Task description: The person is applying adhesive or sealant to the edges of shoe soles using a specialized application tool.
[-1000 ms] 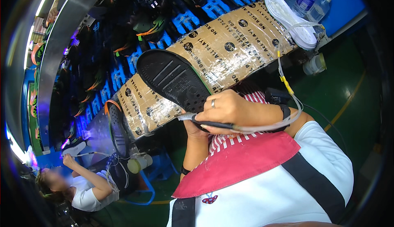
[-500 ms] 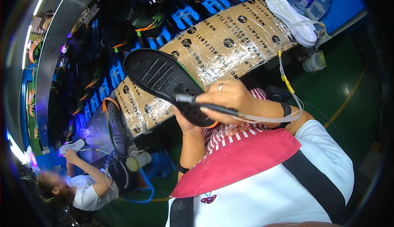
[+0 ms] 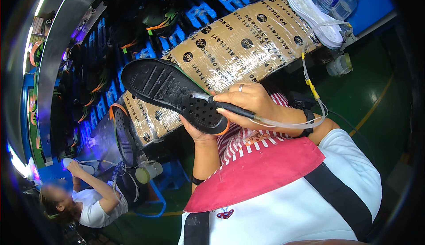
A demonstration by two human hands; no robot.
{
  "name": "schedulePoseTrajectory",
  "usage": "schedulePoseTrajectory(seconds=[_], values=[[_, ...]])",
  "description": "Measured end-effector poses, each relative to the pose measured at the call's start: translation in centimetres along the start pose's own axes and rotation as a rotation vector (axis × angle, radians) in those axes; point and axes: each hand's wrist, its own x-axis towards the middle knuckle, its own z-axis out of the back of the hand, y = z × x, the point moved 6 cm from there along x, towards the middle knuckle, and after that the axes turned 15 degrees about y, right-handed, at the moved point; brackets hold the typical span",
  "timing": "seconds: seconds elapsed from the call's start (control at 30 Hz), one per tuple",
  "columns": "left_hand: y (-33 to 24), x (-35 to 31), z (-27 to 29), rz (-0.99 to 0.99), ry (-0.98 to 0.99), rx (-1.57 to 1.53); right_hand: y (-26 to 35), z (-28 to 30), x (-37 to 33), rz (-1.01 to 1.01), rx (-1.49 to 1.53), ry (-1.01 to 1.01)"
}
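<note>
A black shoe sole [image 3: 170, 83] with an orange and green rim lies tilted over the cardboard, its inner side up, showing ribs at the toe and small holes at the heel. My left hand [image 3: 195, 130] grips it from beneath near the heel; most of those fingers are hidden. In my right hand [image 3: 250, 101], closed around its dark handle, is a tube-fed brush [image 3: 237, 110]. Its pale tip touches or hovers just over the middle of the sole, beside the holes. A clear tube [image 3: 287, 123] trails from the handle past my right wrist.
Plastic-wrapped cardboard [image 3: 239, 37] covers the bench edge. At the far right are a white sole [image 3: 312, 15] and clear bottles [image 3: 343, 8]. Shoe uppers on blue racks [image 3: 199, 17] line the far side. Left, another sole [image 3: 124, 134] lies near a co-worker [image 3: 95, 200].
The sole has shifted left and turned a little in my left hand. The brush tip has moved slightly up and right, now beside the heel holes.
</note>
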Motion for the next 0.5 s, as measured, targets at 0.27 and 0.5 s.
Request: schedulePoseTrajectory(seconds=[0.27, 0.5], values=[[-0.1, -1.1, 2.3, -0.065, -0.170, 0.135, 1.2, -2.0, -0.4, 0.067, 0.040, 0.181], [1.0, -1.1, 1.5, 0.004, -0.036, 0.051, -0.2, 1.2, 0.9, -0.102, 0.131, -0.016]])
